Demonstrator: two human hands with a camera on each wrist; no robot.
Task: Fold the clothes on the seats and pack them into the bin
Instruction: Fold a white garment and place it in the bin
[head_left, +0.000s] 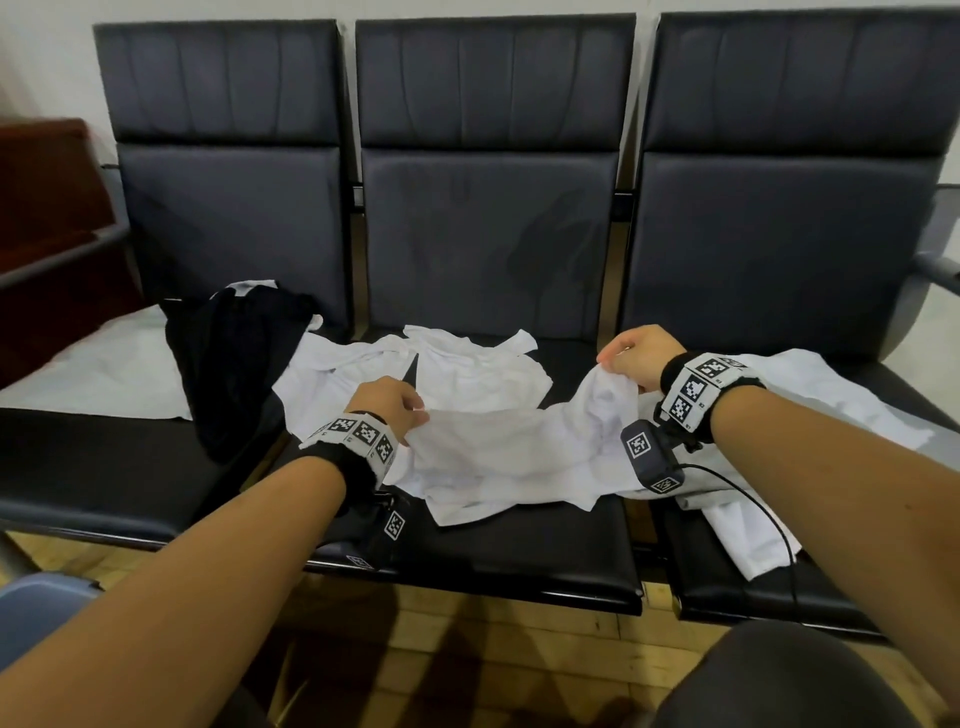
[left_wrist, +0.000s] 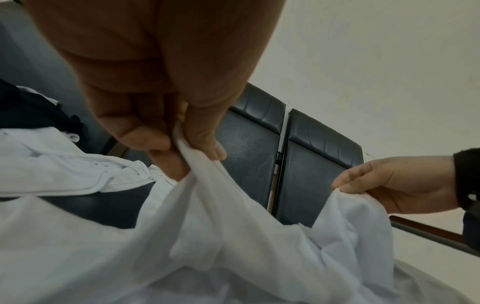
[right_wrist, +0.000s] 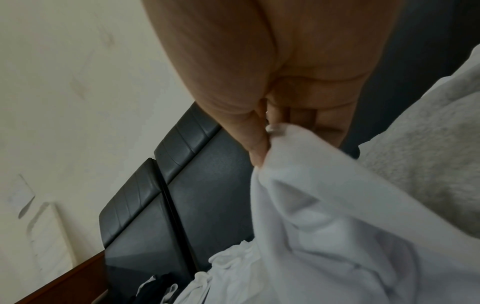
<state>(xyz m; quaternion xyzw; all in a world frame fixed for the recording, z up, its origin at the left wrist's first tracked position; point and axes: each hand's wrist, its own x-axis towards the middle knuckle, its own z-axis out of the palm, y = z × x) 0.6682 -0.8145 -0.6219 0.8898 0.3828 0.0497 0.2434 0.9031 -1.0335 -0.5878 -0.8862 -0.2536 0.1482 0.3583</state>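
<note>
Left hand (head_left: 387, 402) and right hand (head_left: 636, 356) each pinch an edge of the thin white cotton shirt (head_left: 498, 452), lifting it. It hangs over the black padded seats (head_left: 519, 545), both wrists raised.

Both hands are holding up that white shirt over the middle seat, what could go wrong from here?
1. The left hand and right hand only pinch the edge of the white shirt, so a grip might slip.
2. Its lower part lies on another white garment, which may drag along.
3. The hem lies near the front edge of the middle seat and could slide to the floor.
</note>
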